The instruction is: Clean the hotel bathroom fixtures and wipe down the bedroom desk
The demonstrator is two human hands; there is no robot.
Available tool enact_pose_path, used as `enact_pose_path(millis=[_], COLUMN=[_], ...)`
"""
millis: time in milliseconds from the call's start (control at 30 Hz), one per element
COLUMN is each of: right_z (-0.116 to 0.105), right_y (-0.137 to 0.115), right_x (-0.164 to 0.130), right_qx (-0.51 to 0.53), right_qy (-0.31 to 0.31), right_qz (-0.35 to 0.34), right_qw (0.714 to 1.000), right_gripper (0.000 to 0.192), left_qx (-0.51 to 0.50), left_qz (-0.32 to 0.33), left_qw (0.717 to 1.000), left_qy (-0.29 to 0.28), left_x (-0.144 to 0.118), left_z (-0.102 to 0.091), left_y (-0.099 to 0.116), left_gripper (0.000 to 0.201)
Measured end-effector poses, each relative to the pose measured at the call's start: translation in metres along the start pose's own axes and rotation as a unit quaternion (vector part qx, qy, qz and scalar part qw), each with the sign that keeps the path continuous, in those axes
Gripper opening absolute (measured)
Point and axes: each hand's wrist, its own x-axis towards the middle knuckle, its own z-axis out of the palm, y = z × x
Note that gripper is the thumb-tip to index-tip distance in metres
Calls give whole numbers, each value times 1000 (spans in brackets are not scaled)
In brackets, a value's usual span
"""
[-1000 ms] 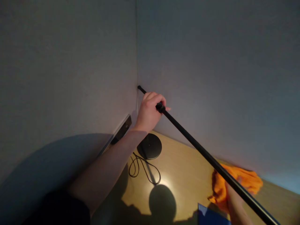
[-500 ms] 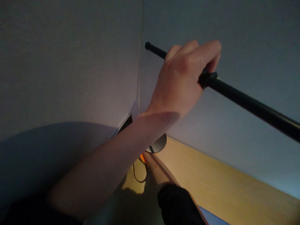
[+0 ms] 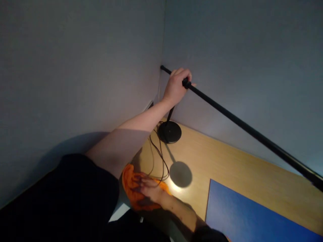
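Raised across the view, my left hand (image 3: 176,88) is wrapped round the thin black arm of a desk lamp (image 3: 237,122), just beside its joint. The lamp's round black base (image 3: 169,132) rests on the desk by the corner, and part of its post is hidden behind my forearm. Lower down, my right hand (image 3: 151,191) presses on a crumpled orange cloth (image 3: 130,183) near the desk's front left edge. Its fingers lie bent over the cloth, and shadow partly obscures them.
Dark cables (image 3: 161,158) loop over the wooden desk (image 3: 199,148) between base and cloth. A blue mat (image 3: 242,211) lies at the right. Grey panels (image 3: 101,67) meet in a corner behind the lamp. A flat, dark-faced object (image 3: 150,105) leans by the left panel.
The view has drawn back, showing more desk. My right hand has come from beside the lamp base towards the front edge with the orange cloth. My left hand still grips the lamp arm.
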Motion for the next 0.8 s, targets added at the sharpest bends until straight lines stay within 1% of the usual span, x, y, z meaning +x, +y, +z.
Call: enact_pose_path(millis=[33,67,100,133,167,200,233,267,300,333,367,400,433,467,500,567,600,633,667,700,733,767,800], right_z=[11,20,26,31,35,38,42,46,50,55,59,63,65,65,65,64,63,62,61,59,56,53,48], right_y=[-13,-24,-33,-40,-47,-53,-58,-63,-67,-69,-69,-67,-64,-60,-57,-54,-54,-56,-58,-61,-64,-67,-72], right_x=[-25,-56,-93,-132,-171,-207,-235,-253,-259,-253,-235,-208,-173,-134,-95,-25,1,18,27,27,19,3,-19], right_qx=[5,3,-7,-27,-57,-94,-133,-167,-193,-208,-213,-210,-200,-184,-163,-107,-77,-47,-20,4,26,45,63], right_qy=[-15,-14,7,51,105,165,224,276,317,347,365,372,369,354,333,271,235,197,160,126,96,72,57], right_qz=[-17,-12,22,93,185,290,392,476,537,575,592,593,583,563,532,439,384,326,268,216,173,143,130], right_qw=[1000,1000,1000,994,975,938,882,818,757,711,686,682,696,724,761,850,890,923,950,968,980,986,988], right_gripper=[46,48,48,48,48,49,52,56,61,65,68,69,69,67,65,64,63,59,53,46,38,33,30], left_qx=[3,5,5,3,-1,-4,-8,-13,-20,-30,-44,-62,-82,-101,-116,-133,-136,-139,-143,-149,-159,-174,-196], left_qz=[-9,-17,-25,-33,-43,-57,-77,-100,-127,-156,-183,-204,-218,-224,-223,-216,-218,-227,-243,-263,-284,-308,-333], left_qw=[1000,999,999,997,996,995,993,990,986,980,974,967,962,959,957,956,955,951,944,935,923,908,889], left_qy=[-15,-32,-48,-64,-76,-85,-93,-101,-110,-119,-129,-137,-141,-142,-142,-144,-148,-158,-171,-187,-206,-225,-244], left_x=[1,3,6,9,12,15,18,18,17,14,8,1,-9,-20,-33,-57,-67,-77,-85,-91,-97,-102,-106], left_z=[-4,-8,-10,-11,-10,-9,-6,-3,-1,1,2,2,2,1,1,-1,-1,-2,-2,-3,-3,-4,-4], left_y=[2,3,3,3,3,2,1,0,0,-1,-2,-3,-4,-5,-5,-4,-1,4,10,17,26,36,47], left_gripper=[23,23,22,21,19,17,18,25,36,49,61,68,71,72,71,68,65,62,58,55,51,47,43])
